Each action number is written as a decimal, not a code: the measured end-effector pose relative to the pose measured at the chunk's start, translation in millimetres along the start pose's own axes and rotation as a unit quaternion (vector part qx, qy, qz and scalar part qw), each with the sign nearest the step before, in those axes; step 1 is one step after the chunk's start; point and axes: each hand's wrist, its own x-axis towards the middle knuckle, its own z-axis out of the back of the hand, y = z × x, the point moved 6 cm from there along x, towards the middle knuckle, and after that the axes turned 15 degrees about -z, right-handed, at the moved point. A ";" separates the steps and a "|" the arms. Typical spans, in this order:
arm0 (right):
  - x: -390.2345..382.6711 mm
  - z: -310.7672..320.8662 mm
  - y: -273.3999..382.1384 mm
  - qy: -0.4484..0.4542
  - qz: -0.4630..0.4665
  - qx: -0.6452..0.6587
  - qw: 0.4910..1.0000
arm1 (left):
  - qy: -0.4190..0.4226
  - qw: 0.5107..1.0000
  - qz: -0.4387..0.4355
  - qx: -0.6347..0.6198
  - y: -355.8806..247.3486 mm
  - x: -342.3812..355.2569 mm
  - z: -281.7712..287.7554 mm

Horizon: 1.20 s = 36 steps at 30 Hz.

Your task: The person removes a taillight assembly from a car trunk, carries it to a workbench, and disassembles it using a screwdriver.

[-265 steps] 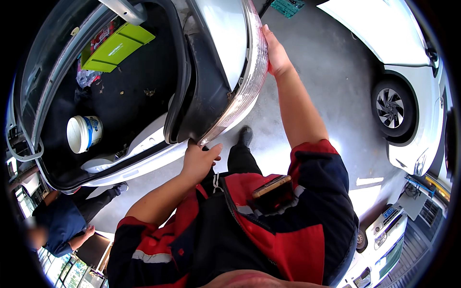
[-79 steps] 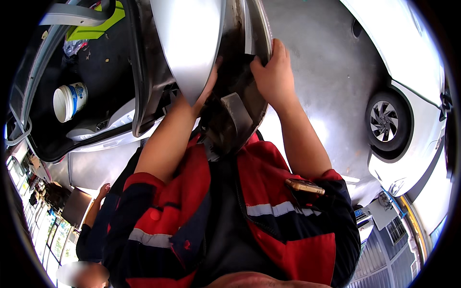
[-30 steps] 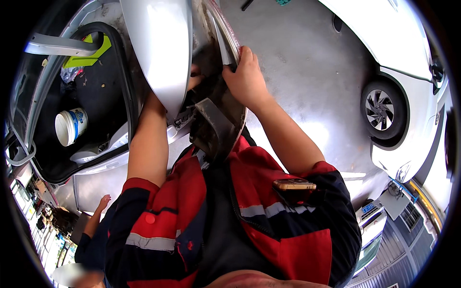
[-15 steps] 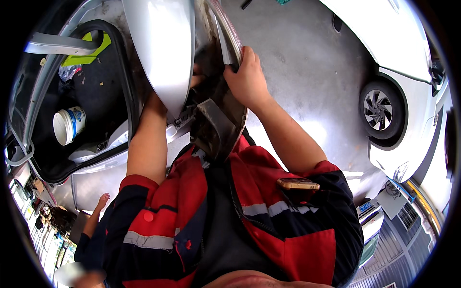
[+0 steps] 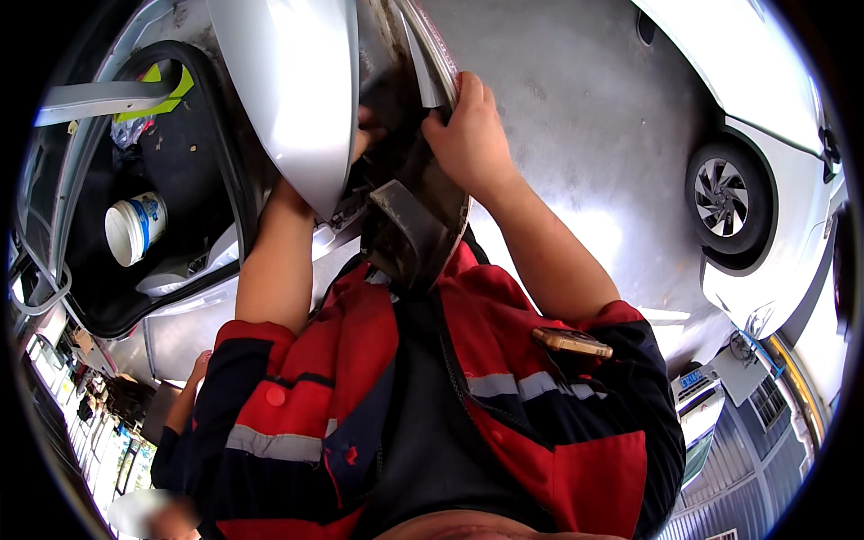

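Note:
A dark, dirty car bumper cover (image 5: 416, 211) stands on edge in front of my chest, its inner side facing me. My right hand (image 5: 472, 135) is closed on its outer edge, thumb inside and fingers over the rim. A silver body panel (image 5: 288, 81) tapers down to a point left of the bumper cover. My left arm passes beneath this panel. Only some fingers of my left hand (image 5: 364, 139) show past its right edge, near the dark inner side of the bumper cover. The panel hides the rest, so its grip is unclear.
Left lies an open car boot with a black rubber seal (image 5: 236, 162), holding a white bucket (image 5: 135, 229) and a yellow-green item (image 5: 171, 101). A white car (image 5: 765, 243) is parked right, on the grey floor (image 5: 576, 126). Another person's arm (image 5: 184, 400) shows lower left.
The view has shifted slightly. The fingers of my left hand show a little more beside the panel. My right hand keeps its hold on the rim. The other person's hand is now partly hidden.

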 end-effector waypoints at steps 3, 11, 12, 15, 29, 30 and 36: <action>0.2 -0.3 1.2 0.004 -0.011 -0.006 1.000 | 0.010 1.000 0.018 0.005 2.7 -0.9 -0.4; -3.0 4.2 -4.3 0.005 -0.028 0.011 1.000 | -0.040 0.993 0.001 0.113 -22.5 -3.8 -2.4; -1.1 3.9 -4.5 0.003 -0.024 0.012 1.000 | -0.044 0.991 0.001 0.127 -25.5 -1.4 -1.0; -1.6 2.6 -3.1 -0.005 0.001 0.008 1.000 | -0.064 0.992 0.057 -0.097 -14.4 -6.0 -7.7; 0.1 7.1 -4.9 -0.009 -0.020 0.002 1.000 | -0.031 0.983 0.102 0.148 -55.8 10.3 -13.7; -0.5 7.5 -2.4 -0.009 -0.019 0.003 1.000 | -0.025 0.982 0.103 0.159 -55.1 7.2 -11.9; -3.0 5.4 -0.8 0.000 -0.003 0.001 1.000 | -0.037 0.981 0.106 0.159 -40.9 3.7 -13.7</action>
